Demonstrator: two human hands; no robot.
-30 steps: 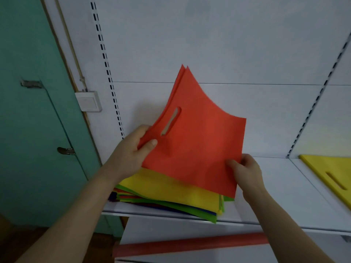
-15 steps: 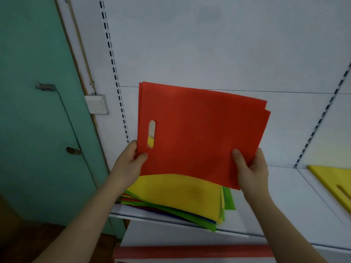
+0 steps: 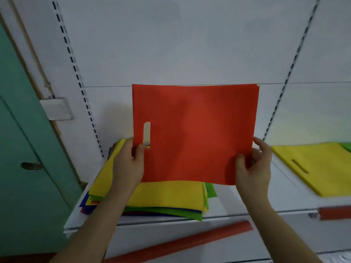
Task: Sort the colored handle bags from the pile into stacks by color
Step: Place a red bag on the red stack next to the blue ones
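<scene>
- Above the shelf [image 3: 224,211], red bag [image 3: 195,133] is held up flat, facing the camera, in front of the white back panel [image 3: 171,44].
- Orientation: long axis runs left-right; handle slot [image 3: 147,134] stands vertical near the bag's left edge, so the bag's mouth end points left, bottom end right.
- More than one layer shows at the top-right corner; can't tell if it's one bag or several.
- Left hand [image 3: 129,164] grips the lower-left corner, thumb on the front face just below the slot, fingers behind.
- Right hand [image 3: 252,168] pinches the lower-right corner, thumb in front, fingers curled round the right edge.
- Mixed pile [image 3: 163,198] lies on the shelf directly below the bag: yellow on top, green, blue and red edges sticking out underneath.
- Yellow stack [image 3: 319,168] sits well apart on the right shelf section, its slot running diagonally; a green edge [image 3: 346,146] shows behind it.
- Red roll [image 3: 182,242] lies diagonally below the shelf.
- Green door [image 3: 22,149] at left, white wall box [image 3: 57,109] beside it.
</scene>
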